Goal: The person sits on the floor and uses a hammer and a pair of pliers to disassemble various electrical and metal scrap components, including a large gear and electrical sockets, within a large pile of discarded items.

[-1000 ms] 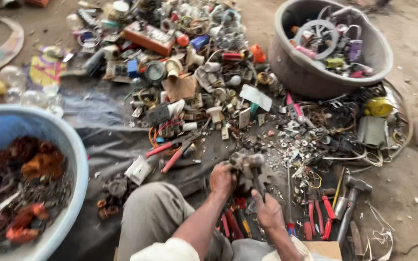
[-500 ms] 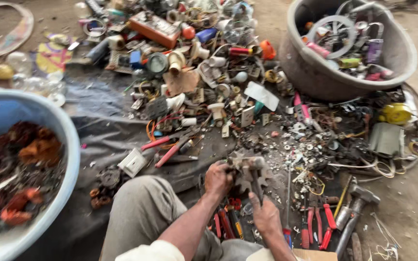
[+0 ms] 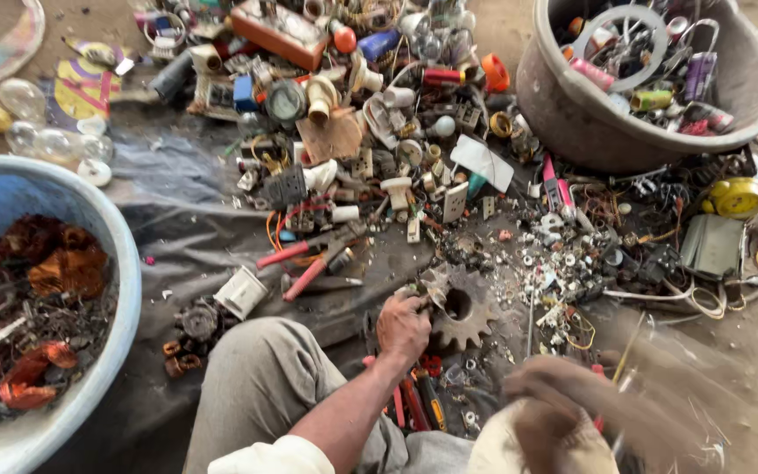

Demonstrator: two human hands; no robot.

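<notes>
Most of the sorting looks undone, judging by the wide heap of switches, plugs, wire and bulbs spread over the dark sheet (image 3: 177,237) on bare dirt ground, while the blue tub (image 3: 103,263) on the left and the grey tub (image 3: 572,123) at the upper right already hold scrap. The left hand (image 3: 404,326) is clamped on a rusty toothed gear (image 3: 460,307) standing on the sheet before the knee. The right hand (image 3: 572,404) is a blur; I cannot tell its grip.
</notes>
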